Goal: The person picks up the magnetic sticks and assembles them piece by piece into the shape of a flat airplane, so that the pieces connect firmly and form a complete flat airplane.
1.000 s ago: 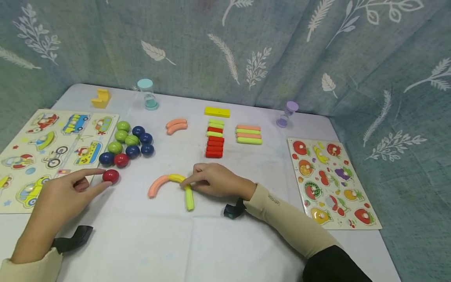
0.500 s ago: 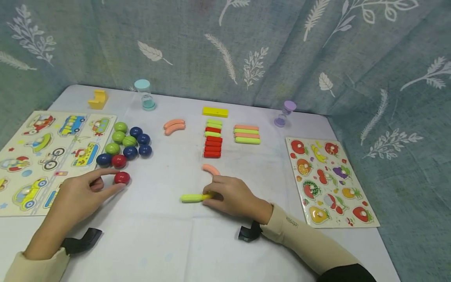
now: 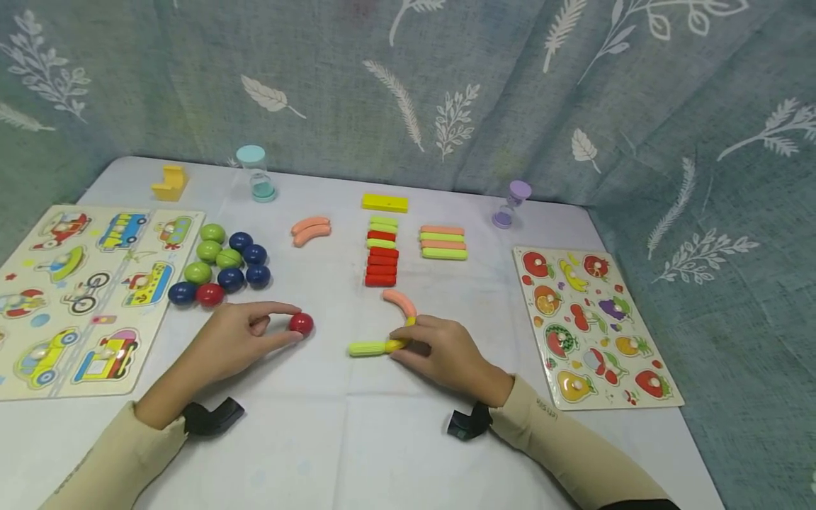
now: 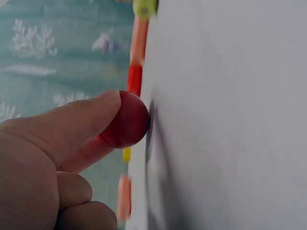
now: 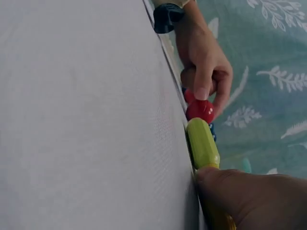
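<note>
In the head view my left hand [image 3: 232, 343] pinches a shiny red ball [image 3: 302, 324] between thumb and forefinger, low over the white cloth. The left wrist view shows the same ball [image 4: 132, 122] at or just above the surface, with a shadow beside it. My right hand [image 3: 449, 354] pinches a yellow curved piece [image 3: 395, 345], partly hidden by the fingers. A light green ribbed stick [image 3: 366, 348] meets its left end, and a salmon curved piece [image 3: 400, 301] meets its far end. In the right wrist view the green stick [image 5: 203, 143] points toward the red ball.
Green balls [image 3: 208, 251], blue balls [image 3: 258, 276] and another red ball [image 3: 210, 295] cluster beside the vehicle puzzle board [image 3: 145, 361]. Red sticks [image 3: 381, 270] and mixed sticks [image 3: 443, 242] lie behind. A fruit puzzle board [image 3: 599, 333] is right; hourglasses [image 3: 263, 190] stand at the back.
My left hand has carried the red ball rightward, away from the cluster. My right hand has shifted right with the joined curved pieces and green stick, which have turned.
</note>
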`<state>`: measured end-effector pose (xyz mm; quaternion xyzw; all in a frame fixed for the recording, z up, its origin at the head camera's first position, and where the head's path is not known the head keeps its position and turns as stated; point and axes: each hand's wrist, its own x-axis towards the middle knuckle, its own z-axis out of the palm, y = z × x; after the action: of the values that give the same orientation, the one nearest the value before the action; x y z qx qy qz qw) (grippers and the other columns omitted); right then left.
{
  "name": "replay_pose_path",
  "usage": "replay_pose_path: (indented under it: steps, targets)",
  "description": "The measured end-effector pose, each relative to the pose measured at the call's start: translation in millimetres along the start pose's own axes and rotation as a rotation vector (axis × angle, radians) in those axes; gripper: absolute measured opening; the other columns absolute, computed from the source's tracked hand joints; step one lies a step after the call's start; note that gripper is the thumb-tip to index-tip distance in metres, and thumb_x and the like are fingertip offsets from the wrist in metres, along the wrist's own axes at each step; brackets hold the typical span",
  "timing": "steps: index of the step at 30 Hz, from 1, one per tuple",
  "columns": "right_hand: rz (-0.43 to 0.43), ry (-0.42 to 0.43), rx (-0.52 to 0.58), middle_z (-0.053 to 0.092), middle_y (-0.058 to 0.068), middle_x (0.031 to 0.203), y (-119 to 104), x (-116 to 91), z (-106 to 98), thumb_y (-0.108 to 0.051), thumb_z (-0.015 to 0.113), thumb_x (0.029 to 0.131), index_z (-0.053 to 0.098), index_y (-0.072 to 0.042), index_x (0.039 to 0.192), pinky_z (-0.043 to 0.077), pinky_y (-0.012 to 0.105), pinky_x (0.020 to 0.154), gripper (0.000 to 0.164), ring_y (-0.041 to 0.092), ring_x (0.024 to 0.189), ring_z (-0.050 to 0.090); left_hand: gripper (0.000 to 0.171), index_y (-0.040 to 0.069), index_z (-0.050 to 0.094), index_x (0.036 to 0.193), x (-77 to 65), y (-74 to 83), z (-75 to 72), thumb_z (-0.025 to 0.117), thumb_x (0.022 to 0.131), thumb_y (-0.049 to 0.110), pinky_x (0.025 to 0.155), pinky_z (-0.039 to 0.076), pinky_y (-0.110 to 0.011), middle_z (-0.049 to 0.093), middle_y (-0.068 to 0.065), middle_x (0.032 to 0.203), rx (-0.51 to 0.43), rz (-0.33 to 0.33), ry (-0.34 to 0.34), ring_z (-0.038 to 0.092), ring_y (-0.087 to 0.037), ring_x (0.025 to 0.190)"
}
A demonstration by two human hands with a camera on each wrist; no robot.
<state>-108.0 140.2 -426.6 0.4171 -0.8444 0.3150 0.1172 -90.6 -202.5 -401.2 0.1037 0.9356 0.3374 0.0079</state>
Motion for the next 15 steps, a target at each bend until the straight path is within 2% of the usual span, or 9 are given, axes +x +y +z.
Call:
replay_pose_path:
  steps: [4, 8, 15]
  targets:
    - [0.025, -0.023, -0.005, 0.061, -0.017, 0.087, 1, -2, -1, -0.032, 0.073, 0.081, 0.071, -0.022, 0.099, 0.039, 0.013, 0.064, 0.02, -0.005, 0.072, 0.049, 0.036, 0.04, 0.066, 0.103, 5.8, 8.7, 12.5, 0.073, 0.071, 0.056, 0.041, 0.025, -0.027, 0.033, 0.006, 0.051, -0.087, 0.015, -0.068, 0.03, -0.009, 0.046]
    - [0.027, -0.013, -0.017, 0.061, -0.017, 0.084, -1, -4, -2, -0.033, 0.073, 0.08, 0.071, -0.022, 0.096, 0.036, 0.014, 0.059, 0.019, -0.005, 0.068, 0.045, 0.035, 0.041, 0.066, 0.1, 8.4, 14.5, 20.7, 0.074, 0.069, 0.056, 0.042, 0.026, -0.028, 0.031, 0.006, 0.051, -0.144, 0.038, -0.087, 0.027, -0.008, 0.046]
    - [0.046, 0.023, 0.071, 0.062, -0.018, 0.087, 3, -6, 0, -0.031, 0.075, 0.08, 0.072, -0.023, 0.101, 0.035, 0.014, 0.058, 0.023, -0.001, 0.067, 0.046, 0.035, 0.042, 0.066, 0.102, 16.0, 23.1, 32.8, 0.075, 0.07, 0.055, 0.043, 0.026, -0.027, 0.031, 0.008, 0.052, -0.172, 0.102, -0.14, 0.027, -0.007, 0.047]
